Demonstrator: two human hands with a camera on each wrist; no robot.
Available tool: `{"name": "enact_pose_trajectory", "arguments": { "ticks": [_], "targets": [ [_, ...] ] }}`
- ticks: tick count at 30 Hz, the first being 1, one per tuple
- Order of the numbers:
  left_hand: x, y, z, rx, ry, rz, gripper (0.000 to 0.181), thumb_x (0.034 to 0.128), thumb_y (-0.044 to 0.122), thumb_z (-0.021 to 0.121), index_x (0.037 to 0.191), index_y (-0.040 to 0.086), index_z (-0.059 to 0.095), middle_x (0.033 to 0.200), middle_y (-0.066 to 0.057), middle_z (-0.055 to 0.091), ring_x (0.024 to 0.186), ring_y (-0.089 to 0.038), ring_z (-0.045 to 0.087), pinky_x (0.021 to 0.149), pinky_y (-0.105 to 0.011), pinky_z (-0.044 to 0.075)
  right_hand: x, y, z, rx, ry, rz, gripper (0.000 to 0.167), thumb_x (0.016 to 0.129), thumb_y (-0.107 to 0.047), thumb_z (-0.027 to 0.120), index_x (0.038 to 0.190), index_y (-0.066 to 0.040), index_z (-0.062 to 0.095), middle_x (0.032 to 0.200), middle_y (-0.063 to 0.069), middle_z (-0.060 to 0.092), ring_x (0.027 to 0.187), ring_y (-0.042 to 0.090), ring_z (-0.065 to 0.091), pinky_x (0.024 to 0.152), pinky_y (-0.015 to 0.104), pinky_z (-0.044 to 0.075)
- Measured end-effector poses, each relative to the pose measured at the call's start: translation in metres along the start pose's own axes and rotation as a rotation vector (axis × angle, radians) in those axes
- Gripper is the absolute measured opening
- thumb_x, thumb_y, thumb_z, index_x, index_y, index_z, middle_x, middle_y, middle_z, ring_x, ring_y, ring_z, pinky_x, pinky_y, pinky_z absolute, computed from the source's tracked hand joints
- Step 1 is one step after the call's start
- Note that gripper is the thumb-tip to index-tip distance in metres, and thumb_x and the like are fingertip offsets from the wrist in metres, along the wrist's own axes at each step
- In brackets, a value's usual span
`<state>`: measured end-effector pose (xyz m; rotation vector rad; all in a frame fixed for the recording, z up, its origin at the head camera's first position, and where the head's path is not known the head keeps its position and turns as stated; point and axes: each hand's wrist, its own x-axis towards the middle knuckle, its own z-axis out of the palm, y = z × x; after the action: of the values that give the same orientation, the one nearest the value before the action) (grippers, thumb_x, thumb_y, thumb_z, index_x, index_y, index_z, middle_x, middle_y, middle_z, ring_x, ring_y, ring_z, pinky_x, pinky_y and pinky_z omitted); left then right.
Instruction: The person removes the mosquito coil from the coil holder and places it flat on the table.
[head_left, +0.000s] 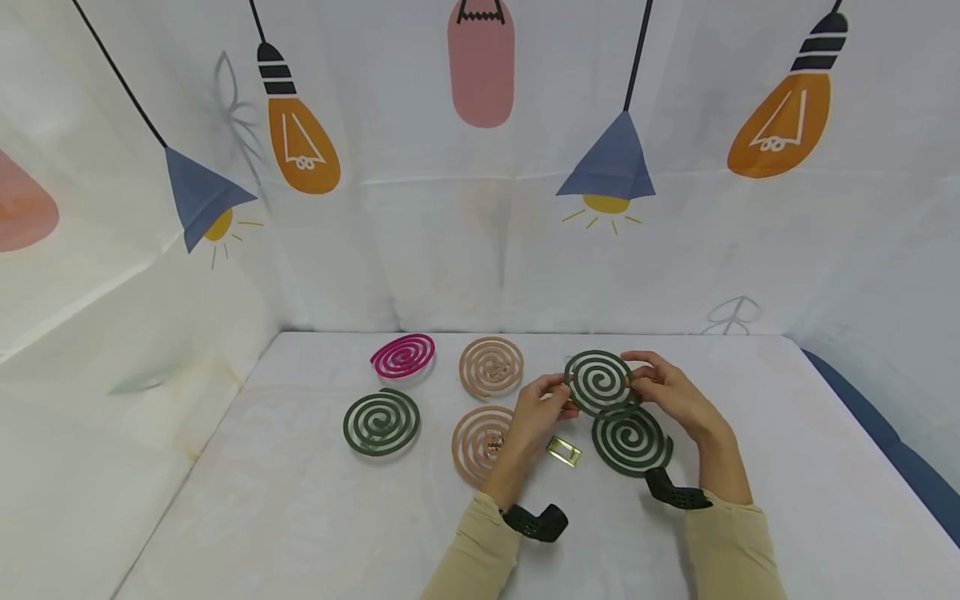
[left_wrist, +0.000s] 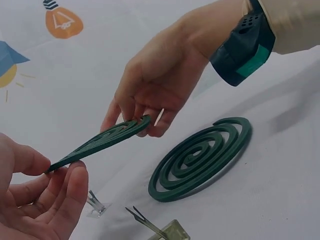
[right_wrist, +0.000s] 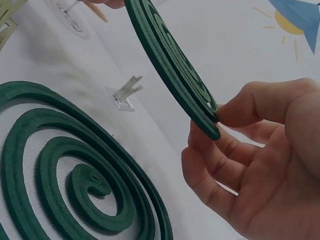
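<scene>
Our left hand (head_left: 536, 412), right hand (head_left: 673, 397): pinching a green coil (left_wrist: 105, 138) by opposite edges | we should grip lightly, support both sides, avoid twisting

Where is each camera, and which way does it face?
Head-worn: faces forward and down over the white tabletop; left hand, right hand, beige sleeves show.
Left-wrist-worn: faces across the held flat dark-green spiral; both hands show.
Right-wrist-worn: faces that spiral; right hand, left fingertips show.
Wrist views share that spiral.
</scene>
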<state>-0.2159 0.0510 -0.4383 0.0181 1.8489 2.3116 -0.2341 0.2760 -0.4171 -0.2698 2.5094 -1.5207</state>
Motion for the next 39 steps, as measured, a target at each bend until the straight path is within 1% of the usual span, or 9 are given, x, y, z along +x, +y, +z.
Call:
{"name": "enact_pose_trajectory", "arguments": {
  "ticks": [4,8,12,19,22,28,34,36,39],
  "targets": [
    [0.0003,0.0001,0.0009,0.031,0.005,0.017,0.040,0.0894,0.001,0.054,0.129,0.001,0.052,0.094,-0.012,0.062,0.061,-0.008,0.062,0.065,-0.025,0.057,-0.0009,0.0001,-0.0024,-0.012,-0.017,-0.011,0.041,0.098,-0.012,0.044,0.138,-0.004,0.038,0.108,0.020,0.057,0.087,0.010,0.061,0.077,0.026,0.052],
    [-0.0006,0.0003,0.0012,0.079,-0.010,0.034,0.047,0.0890,0.000,0.054,0.135,0.004,0.046,0.101,-0.014,0.059,0.059,-0.007,0.062,0.064,-0.026,0.057,-0.0014,0.0004,-0.0038,-0.039,-0.015,-0.007,0.039,0.099,-0.018,0.046,0.135,-0.004,0.041,0.107,0.018,0.058,0.086,0.010,0.061,0.077,0.026,0.052],
    [-0.0017,0.0004,0.0016,0.129,-0.024,0.032,0.048,0.0879,0.000,0.055,0.135,0.006,0.047,0.105,-0.011,0.054,0.059,-0.006,0.061,0.065,-0.025,0.057,-0.0014,0.0017,-0.0042,-0.072,-0.005,0.006,0.039,0.099,-0.022,0.048,0.134,-0.006,0.044,0.108,0.017,0.058,0.086,0.010,0.060,0.078,0.025,0.051],
    [-0.0008,-0.0006,0.0009,0.163,-0.025,0.039,0.045,0.0886,0.002,0.056,0.133,0.006,0.050,0.101,-0.009,0.056,0.060,-0.007,0.061,0.067,-0.029,0.058,-0.0021,0.0011,-0.0045,-0.111,0.017,0.027,0.040,0.099,-0.026,0.048,0.133,-0.006,0.045,0.112,0.017,0.056,0.091,0.015,0.059,0.079,0.026,0.051],
    [0.0004,-0.0016,-0.0006,0.188,-0.033,0.052,0.044,0.0887,0.003,0.056,0.132,0.006,0.051,0.100,-0.008,0.056,0.060,-0.007,0.061,0.067,-0.029,0.057,-0.0022,-0.0007,-0.0046,-0.103,0.016,0.020,0.041,0.099,-0.026,0.048,0.134,-0.005,0.045,0.114,0.018,0.055,0.093,0.015,0.059,0.078,0.025,0.051],
    [0.0000,-0.0006,-0.0032,0.272,-0.047,0.077,0.041,0.0901,0.007,0.056,0.131,0.008,0.053,0.102,-0.010,0.059,0.064,-0.006,0.063,0.069,-0.028,0.057,-0.0030,-0.0033,-0.0059,-0.094,0.010,-0.016,0.041,0.099,-0.023,0.049,0.136,-0.005,0.043,0.115,0.019,0.055,0.091,0.016,0.058,0.075,0.026,0.051],
    [-0.0014,-0.0010,-0.0019,0.276,-0.052,0.077,0.037,0.0909,0.006,0.055,0.128,0.007,0.055,0.105,-0.012,0.060,0.066,-0.006,0.064,0.072,-0.031,0.058,-0.0051,-0.0021,-0.0058,-0.125,0.015,0.001,0.039,0.099,-0.023,0.049,0.134,-0.006,0.046,0.113,0.017,0.055,0.091,0.017,0.058,0.076,0.026,0.050],
    [-0.0022,-0.0014,-0.0014,0.284,-0.053,0.086,0.037,0.0905,0.005,0.055,0.128,0.005,0.055,0.106,-0.013,0.060,0.068,-0.009,0.066,0.071,-0.032,0.058,-0.0062,-0.0023,-0.0056,-0.130,0.015,0.007,0.038,0.099,-0.023,0.049,0.133,-0.007,0.046,0.114,0.018,0.055,0.093,0.020,0.058,0.077,0.027,0.050],
    [-0.0031,-0.0019,-0.0004,0.302,-0.049,0.105,0.037,0.0899,0.005,0.056,0.127,0.004,0.056,0.109,-0.016,0.061,0.074,-0.019,0.069,0.071,-0.032,0.058,-0.0072,-0.0029,-0.0058,-0.135,0.015,0.011,0.038,0.099,-0.023,0.049,0.132,-0.007,0.047,0.115,0.018,0.056,0.095,0.023,0.058,0.077,0.027,0.050]
  ]
}}
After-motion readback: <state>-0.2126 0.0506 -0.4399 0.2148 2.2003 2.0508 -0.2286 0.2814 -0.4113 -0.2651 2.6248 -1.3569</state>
